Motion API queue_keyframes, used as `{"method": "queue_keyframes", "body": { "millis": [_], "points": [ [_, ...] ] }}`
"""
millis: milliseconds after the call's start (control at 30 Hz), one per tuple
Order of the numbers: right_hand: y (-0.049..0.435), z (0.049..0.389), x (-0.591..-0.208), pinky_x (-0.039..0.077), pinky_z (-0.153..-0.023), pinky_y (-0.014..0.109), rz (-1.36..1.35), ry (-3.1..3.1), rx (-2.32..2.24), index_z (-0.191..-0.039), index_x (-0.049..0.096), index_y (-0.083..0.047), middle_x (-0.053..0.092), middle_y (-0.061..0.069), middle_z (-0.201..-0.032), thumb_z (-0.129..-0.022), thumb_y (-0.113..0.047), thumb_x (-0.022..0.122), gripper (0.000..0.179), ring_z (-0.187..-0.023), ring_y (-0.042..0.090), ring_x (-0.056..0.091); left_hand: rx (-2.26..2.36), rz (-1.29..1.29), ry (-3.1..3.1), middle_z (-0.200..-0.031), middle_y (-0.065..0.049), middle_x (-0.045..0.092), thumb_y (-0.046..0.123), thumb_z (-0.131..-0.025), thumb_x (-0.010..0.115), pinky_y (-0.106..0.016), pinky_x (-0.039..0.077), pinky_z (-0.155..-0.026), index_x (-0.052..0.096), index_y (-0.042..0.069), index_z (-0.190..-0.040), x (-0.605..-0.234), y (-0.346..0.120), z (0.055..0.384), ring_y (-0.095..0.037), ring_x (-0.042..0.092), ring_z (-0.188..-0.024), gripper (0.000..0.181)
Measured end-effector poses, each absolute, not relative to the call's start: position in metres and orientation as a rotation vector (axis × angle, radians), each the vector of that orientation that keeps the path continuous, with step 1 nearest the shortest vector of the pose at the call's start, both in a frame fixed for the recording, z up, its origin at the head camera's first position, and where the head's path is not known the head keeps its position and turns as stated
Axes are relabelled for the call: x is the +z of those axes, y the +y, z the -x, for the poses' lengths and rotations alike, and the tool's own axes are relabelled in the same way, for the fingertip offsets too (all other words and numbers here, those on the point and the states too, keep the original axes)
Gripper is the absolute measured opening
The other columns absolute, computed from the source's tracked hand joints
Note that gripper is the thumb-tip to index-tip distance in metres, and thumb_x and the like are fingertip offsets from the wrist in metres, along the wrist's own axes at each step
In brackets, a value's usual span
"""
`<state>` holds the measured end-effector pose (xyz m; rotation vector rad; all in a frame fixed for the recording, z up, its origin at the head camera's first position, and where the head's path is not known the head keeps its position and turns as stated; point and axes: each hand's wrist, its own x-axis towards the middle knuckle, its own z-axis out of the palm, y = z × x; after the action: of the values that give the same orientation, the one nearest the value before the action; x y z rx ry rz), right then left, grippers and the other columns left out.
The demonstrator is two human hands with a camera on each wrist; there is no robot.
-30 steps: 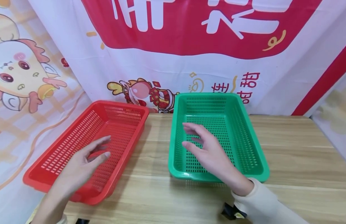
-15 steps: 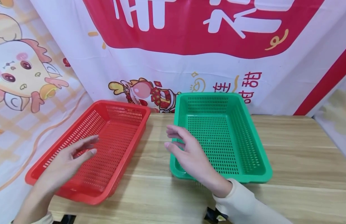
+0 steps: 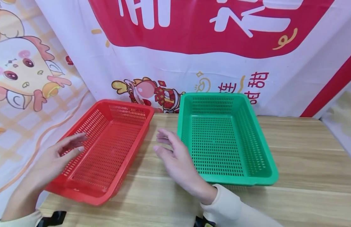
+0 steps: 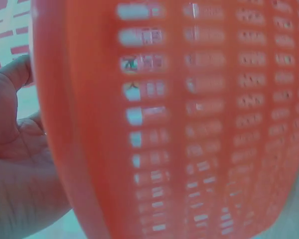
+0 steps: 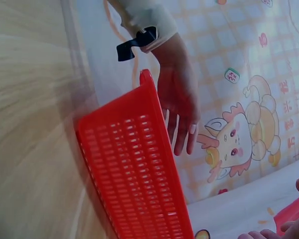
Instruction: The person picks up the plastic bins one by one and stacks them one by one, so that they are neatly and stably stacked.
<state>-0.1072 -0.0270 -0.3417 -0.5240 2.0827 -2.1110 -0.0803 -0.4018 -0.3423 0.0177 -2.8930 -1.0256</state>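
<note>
A red perforated plastic basket (image 3: pixel 110 151) lies slanted on the left of the wooden table, and a green one (image 3: pixel 218 145) stands to its right. My left hand (image 3: pixel 51 160) hovers over the left rim of the red basket, its fingers relaxed and bent a little, holding nothing. In the left wrist view that hand (image 4: pixel 20 149) shows behind the basket's blurred side wall. My right hand (image 3: pixel 178 157) hangs above the table by the green basket's near left corner, its loosely bent fingers pointing left. Only part of this hand (image 5: pixel 294 231) enters the right wrist view.
The wooden table (image 3: pixel 306 164) carries both baskets. A printed cloth (image 3: pixel 169 60) hangs behind them, and a cartoon-patterned cloth (image 3: pixel 25 72) runs along the left side. Black straps (image 3: pixel 54 218) sit at the wrists.
Both hands have moved left: the right from over the green basket to its near left corner, the left from over the red basket toward its left rim. The baskets shift only slightly in view.
</note>
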Motion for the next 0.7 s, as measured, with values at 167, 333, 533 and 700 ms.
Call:
{"method": "queue_keyframes", "body": {
  "millis": [167, 333, 533, 700],
  "points": [
    [-0.042, 0.102, -0.347, 0.053, -0.112, 0.036, 0.521, 2.032, -2.153, -0.154, 0.05, -0.015, 0.057, 0.004, -0.143, -0.104, -0.014, 0.061, 0.051, -0.137, 0.019, 0.057, -0.984, -0.086, -2.921, -0.146, 0.002, 0.06, 0.037, -0.107, 0.059, -0.001, 0.042, -0.078, 0.043, 0.009, -0.159, -0.344, -0.417, 0.079, 0.025, 0.043, -0.109, 0.061],
    [-0.057, 0.096, -0.353, 0.05, -0.115, 0.035, 0.512, 1.998, -2.191, -0.156, 0.046, -0.017, 0.055, 0.004, -0.145, -0.105, -0.017, 0.059, 0.052, -0.139, 0.018, 0.054, -0.976, -0.116, -2.912, -0.131, 0.03, 0.052, 0.038, -0.107, 0.06, -0.002, 0.041, -0.076, 0.044, 0.011, -0.159, -0.345, -0.436, 0.077, 0.025, 0.044, -0.106, 0.061],
    [-0.073, 0.089, -0.361, 0.047, -0.118, 0.036, 0.471, 1.954, -2.247, -0.156, 0.044, -0.025, 0.05, -0.001, -0.148, -0.108, -0.021, 0.054, 0.05, -0.141, 0.015, 0.048, -0.926, -0.23, -2.928, -0.151, -0.004, 0.056, 0.042, -0.107, 0.058, -0.003, 0.037, -0.073, 0.039, 0.015, -0.163, -0.347, -0.455, 0.074, 0.02, 0.044, -0.11, 0.065],
    [-0.087, 0.089, -0.371, 0.046, -0.117, 0.035, 0.473, 1.92, -2.323, -0.157, 0.044, -0.023, 0.048, 0.007, -0.15, -0.108, -0.018, 0.052, 0.049, -0.142, 0.02, 0.047, -0.886, -0.323, -2.952, -0.16, -0.029, 0.042, 0.048, -0.107, 0.054, -0.007, 0.041, -0.071, 0.032, 0.025, -0.166, -0.348, -0.467, 0.076, 0.014, 0.045, -0.107, 0.067]
  ]
}}
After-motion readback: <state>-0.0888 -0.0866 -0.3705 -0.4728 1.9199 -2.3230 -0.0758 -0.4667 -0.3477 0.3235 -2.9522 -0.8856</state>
